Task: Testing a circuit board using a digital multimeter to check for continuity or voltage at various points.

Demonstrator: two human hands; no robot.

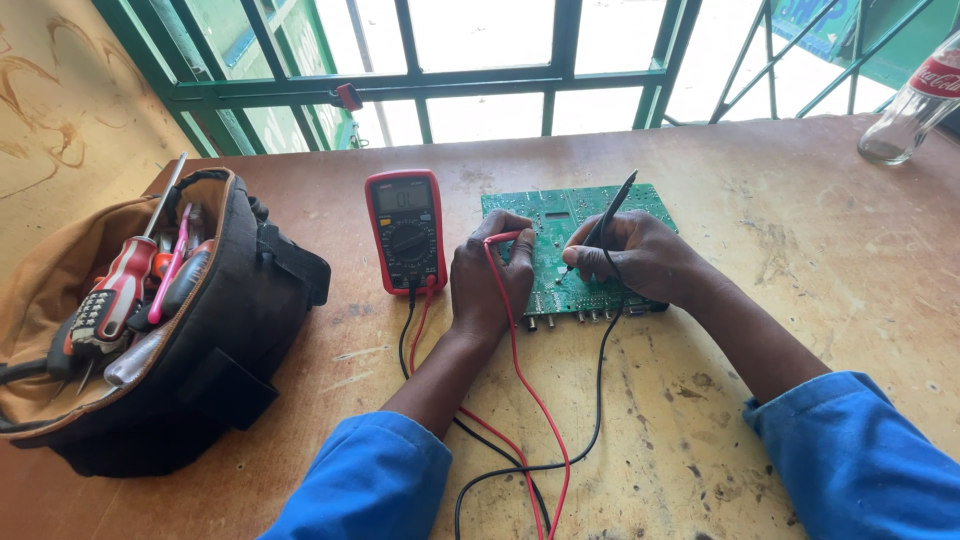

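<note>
Green circuit board (560, 215) lying flat on the wooden table (800, 250), its long axis running left to right, connector edge toward the near side. The right hand (640, 255) pinches a black probe (605, 225), tip down-left on the board, shaft slanting up toward the far right. The left hand (490, 275) pinches a red probe (505, 238) lying roughly level, pointing right at the board's left edge. Just left stands a red multimeter (406, 230); farther left, an open tool bag (150, 320). A glass bottle (915, 100) stands far right.

tool bag (215, 330) lies left of meter (405, 230), circuit board (560, 215) right of it.
</note>
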